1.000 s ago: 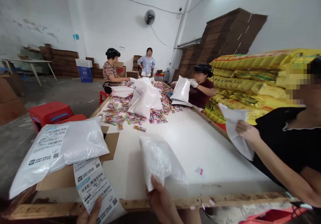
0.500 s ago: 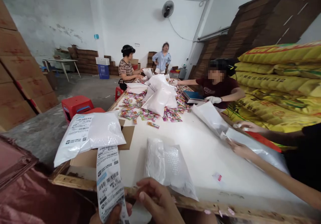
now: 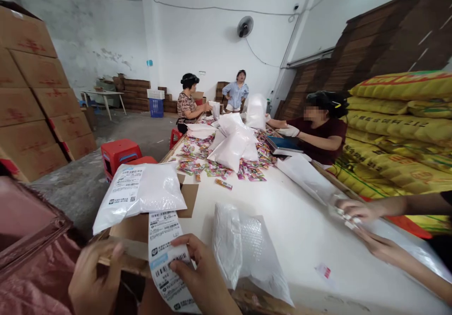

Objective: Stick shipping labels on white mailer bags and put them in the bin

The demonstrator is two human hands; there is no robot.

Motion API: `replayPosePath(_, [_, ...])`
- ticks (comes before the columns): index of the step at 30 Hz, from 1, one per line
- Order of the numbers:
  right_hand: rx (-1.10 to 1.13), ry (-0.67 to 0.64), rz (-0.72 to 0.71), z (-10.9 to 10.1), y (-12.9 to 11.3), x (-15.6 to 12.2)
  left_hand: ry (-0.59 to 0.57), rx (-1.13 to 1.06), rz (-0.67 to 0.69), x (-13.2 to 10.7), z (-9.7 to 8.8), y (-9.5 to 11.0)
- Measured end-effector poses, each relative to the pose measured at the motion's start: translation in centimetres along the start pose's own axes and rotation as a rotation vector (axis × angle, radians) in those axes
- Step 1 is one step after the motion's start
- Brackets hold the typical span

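Note:
A strip of printed shipping labels [image 3: 167,258] hangs over the near table edge, running out from under a filled white mailer bag [image 3: 158,188] that bears a label. My right hand [image 3: 205,272] pinches this strip between thumb and fingers at its right edge. To the left, my left hand [image 3: 93,275] is closed, somewhat blurred, on one end of a pale strip [image 3: 134,249] that reaches toward the labels; whether it is label or backing I cannot tell. Beside my right hand lies another white padded mailer bag [image 3: 252,249], its upper part folded over.
White mailer bags [image 3: 233,145] are heaped on colourful small packets [image 3: 190,166] across the white table [image 3: 282,216]. At right, a co-worker's hands [image 3: 356,211] handle a bag. Other people are around the far end. Red stools [image 3: 118,152] and stacked cartons [image 3: 31,103] stand left.
My left hand has let go of the label strip's lower end and moved left with a pale strip. My right hand has closed on the labels. The view has shifted slightly.

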State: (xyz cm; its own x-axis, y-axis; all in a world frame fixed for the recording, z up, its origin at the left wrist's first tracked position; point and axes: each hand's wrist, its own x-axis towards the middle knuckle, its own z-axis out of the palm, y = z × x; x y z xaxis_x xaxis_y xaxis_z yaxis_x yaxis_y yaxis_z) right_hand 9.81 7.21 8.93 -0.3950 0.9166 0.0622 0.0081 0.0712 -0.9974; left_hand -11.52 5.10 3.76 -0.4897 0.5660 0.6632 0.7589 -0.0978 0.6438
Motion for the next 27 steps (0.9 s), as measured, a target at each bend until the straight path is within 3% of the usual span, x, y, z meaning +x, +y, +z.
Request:
replayPosePath(1, [0.021,-0.010,0.000,0.0,0.3,0.0,-0.025,0.112,0.157,2.4,0.2,0.0])
replayPosePath(3, [0.047,-0.028,-0.004,0.2,0.7,0.0,-0.191,0.263,0.432,6.8,1.3,0.5])
replayPosePath(5, [0.045,-0.025,-0.007,0.5,1.0,0.1,-0.332,0.379,0.591,9.9,3.0,1.4])
replayPosePath(7, [0.024,-0.025,-0.003,0.7,1.5,0.3,-0.441,0.439,0.674,11.5,4.7,2.3])
replayPosePath(11, [-0.030,-0.031,0.014,1.0,2.8,0.6,-0.503,0.397,0.696,12.2,6.6,3.7])
replayPosePath(19, [-0.107,-0.036,0.000,1.4,4.6,0.7,-0.327,0.380,0.557,14.3,8.4,5.8])
replayPosePath(24, [-0.099,-0.037,0.003,1.4,5.1,1.0,-0.421,0.417,0.634,13.6,11.0,6.5])
replayPosePath(27, [-0.115,-0.047,-0.014,1.0,5.0,0.6,-0.469,0.406,0.646,12.9,11.4,6.4])
